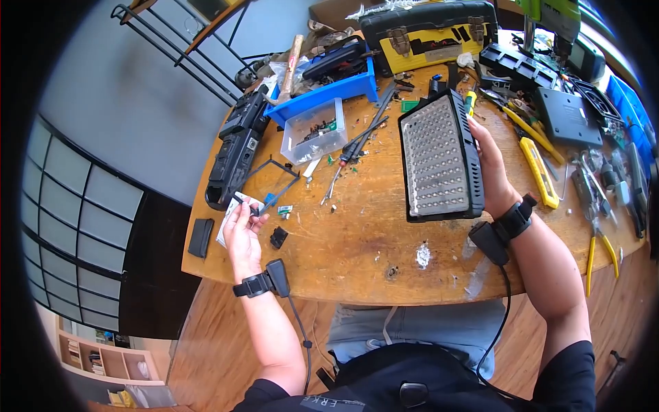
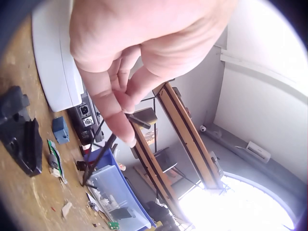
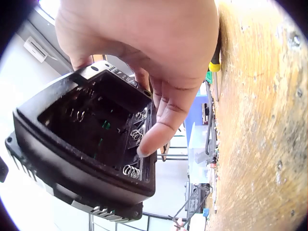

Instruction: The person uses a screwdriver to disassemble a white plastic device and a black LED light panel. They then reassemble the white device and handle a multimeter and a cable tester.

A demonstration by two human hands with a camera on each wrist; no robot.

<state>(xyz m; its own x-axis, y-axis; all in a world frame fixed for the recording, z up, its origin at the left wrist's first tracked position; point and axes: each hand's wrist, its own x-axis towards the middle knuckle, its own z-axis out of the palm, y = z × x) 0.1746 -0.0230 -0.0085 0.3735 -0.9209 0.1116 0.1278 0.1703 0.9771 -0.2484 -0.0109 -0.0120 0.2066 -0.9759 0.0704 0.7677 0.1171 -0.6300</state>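
Note:
My right hand grips an LED light panel by its right side, raised over the table with rows of small lamps facing me. In the right wrist view the panel's black back shows an open battery compartment with coil springs, and my thumb lies over its edge. My left hand pinches a corner of a thin black rectangular frame between thumb and fingers, above the table's left side. In the left wrist view that frame's thin bar slants down from my fingertips.
A clear plastic box of small parts and a blue tray stand behind. A black device lies at the left, near a small black part. Pliers, a yellow utility knife and a toolbox lie around.

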